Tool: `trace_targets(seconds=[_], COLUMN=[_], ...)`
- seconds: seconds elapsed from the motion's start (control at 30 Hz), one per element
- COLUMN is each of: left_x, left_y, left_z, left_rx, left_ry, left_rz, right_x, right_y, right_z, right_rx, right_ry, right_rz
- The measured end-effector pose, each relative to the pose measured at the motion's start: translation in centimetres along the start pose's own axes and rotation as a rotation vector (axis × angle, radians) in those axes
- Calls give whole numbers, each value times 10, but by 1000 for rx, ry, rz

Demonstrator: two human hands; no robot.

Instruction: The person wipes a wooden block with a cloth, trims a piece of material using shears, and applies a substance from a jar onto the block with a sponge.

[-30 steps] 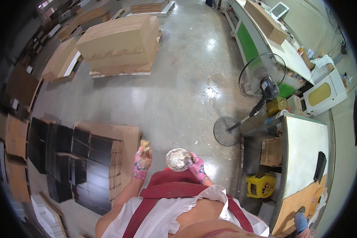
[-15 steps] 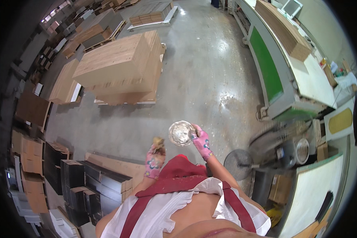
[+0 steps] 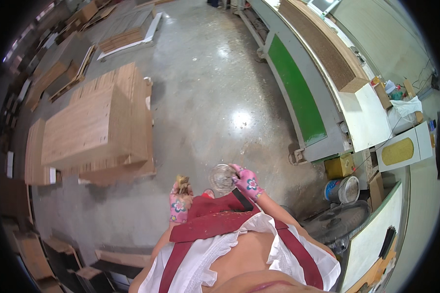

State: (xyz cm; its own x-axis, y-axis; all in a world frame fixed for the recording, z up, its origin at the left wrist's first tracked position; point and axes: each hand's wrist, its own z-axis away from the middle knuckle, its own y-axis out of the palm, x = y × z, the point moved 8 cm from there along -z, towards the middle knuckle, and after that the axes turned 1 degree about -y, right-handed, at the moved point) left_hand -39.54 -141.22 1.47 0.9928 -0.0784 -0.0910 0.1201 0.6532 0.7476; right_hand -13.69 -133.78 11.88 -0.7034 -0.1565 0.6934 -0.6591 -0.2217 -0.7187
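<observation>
My right hand [image 3: 248, 182], in a pink glove with a flower print, grips the right rim of a shallow round dish [image 3: 221, 178]. The dish looks clear or silvery, and whatever lies in it is too unclear to name. My left hand [image 3: 180, 204] wears a matching glove and is raised to the left of the dish, apart from it. Its fingers close round a small tan-brown crumpled thing [image 3: 182, 182] whose kind I cannot make out. Both hands are in front of my dark red apron [image 3: 215, 219].
Stacked wooden panels [image 3: 80, 132] stand on the left. A long grey machine with a green side [image 3: 298, 93] runs along the right, boards on top. Nearer me on the right are a bucket [image 3: 348, 189], a yellow box [image 3: 339, 167] and a black fan [image 3: 340, 222]. Concrete floor [image 3: 195, 93] lies ahead.
My view has swung to the right, so the panel stacks and machine sit further left. Both hands have drawn nearer my body, still gripping the dish and the tan-brown thing.
</observation>
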Motion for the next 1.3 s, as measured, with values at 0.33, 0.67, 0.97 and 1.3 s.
trace_targets(seconds=[0.33,0.67,0.97,1.3], left_x=[59,8,-3,191], left_y=[246,356,501,856], left_z=[-242,-386,-586,-727], left_rx=[168,123,100,755], left_ry=[-566,-223,-164,-605], left_rz=[-179,-111,20,-358], right_x=[-155,-122,-157,-259], right_y=[-54,-172,-249,-406], right_z=[-146,-477,-682,-744], right_rx=[-356,-59,-191,-687], right_ry=[356,202,82,382], right_rz=[-266,-122,-168,-274])
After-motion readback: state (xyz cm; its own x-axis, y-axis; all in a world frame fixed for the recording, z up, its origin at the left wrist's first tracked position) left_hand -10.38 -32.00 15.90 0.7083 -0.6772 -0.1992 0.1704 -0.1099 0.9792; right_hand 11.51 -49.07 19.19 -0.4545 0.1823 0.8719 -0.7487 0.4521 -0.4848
